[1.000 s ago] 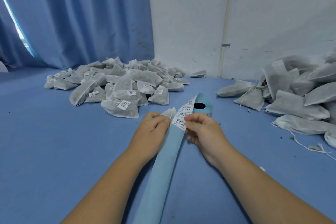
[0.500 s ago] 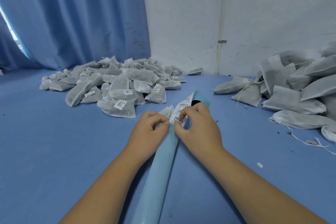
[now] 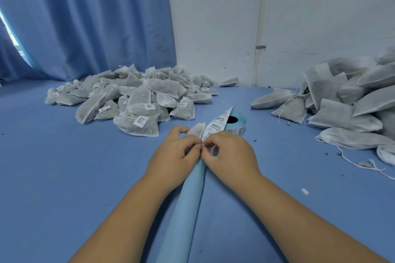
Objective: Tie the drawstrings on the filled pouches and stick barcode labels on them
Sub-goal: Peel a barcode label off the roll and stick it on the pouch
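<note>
My left hand (image 3: 174,156) grips a small white pouch (image 3: 196,131) whose top pokes out above the fingers. My right hand (image 3: 229,153) pinches the label strip (image 3: 218,126) right beside it, fingertips of both hands meeting. The strip of white barcode labels runs back to a light-blue label roll (image 3: 237,123) lying on the blue table. Bare blue backing paper (image 3: 186,205) trails from my hands toward me, between my forearms. Whether a label has come free is hidden by my fingers.
A heap of labelled pouches (image 3: 132,96) lies at the back left. A pile of unlabelled pouches (image 3: 346,104) with loose white strings (image 3: 361,164) fills the right. Blue curtain and white wall stand behind the blue table (image 3: 64,166). A white scrap (image 3: 305,191) lies near my right forearm.
My right hand slid left along the strip until its fingertips met my left hand. The view has tilted slightly; the piles have not moved.
</note>
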The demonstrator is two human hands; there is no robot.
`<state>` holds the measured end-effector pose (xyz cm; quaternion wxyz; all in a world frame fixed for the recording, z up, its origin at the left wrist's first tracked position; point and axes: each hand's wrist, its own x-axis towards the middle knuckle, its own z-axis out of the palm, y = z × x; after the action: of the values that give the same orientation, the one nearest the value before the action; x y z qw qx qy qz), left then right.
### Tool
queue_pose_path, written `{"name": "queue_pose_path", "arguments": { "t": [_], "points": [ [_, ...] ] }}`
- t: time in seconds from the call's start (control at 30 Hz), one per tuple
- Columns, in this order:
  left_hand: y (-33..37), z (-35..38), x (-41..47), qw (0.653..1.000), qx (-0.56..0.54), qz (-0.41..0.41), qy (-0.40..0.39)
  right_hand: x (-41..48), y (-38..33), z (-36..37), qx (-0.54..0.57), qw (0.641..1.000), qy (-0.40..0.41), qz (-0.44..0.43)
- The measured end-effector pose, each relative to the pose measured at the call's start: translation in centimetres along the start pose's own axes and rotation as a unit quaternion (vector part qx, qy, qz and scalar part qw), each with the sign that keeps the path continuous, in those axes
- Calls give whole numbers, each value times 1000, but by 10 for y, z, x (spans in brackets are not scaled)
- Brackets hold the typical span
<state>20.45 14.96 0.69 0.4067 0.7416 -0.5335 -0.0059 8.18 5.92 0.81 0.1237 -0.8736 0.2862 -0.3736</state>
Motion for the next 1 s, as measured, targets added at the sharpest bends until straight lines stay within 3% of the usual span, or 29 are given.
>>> {"name": "queue_pose_path", "arguments": {
  "t": [0.27, 0.67, 1.0],
  "points": [
    [5, -4, -1, 996, 90, 15, -25, 1, 8, -3, 221, 967, -49, 113],
    [4, -2, 0, 995, 96, 15, -28, 2, 10, -1, 213, 971, -39, 98],
    [-2, 2, 3, 1000, -11, -17, -14, 3, 11, 2, 246, 960, -22, 135]
  ]
}}
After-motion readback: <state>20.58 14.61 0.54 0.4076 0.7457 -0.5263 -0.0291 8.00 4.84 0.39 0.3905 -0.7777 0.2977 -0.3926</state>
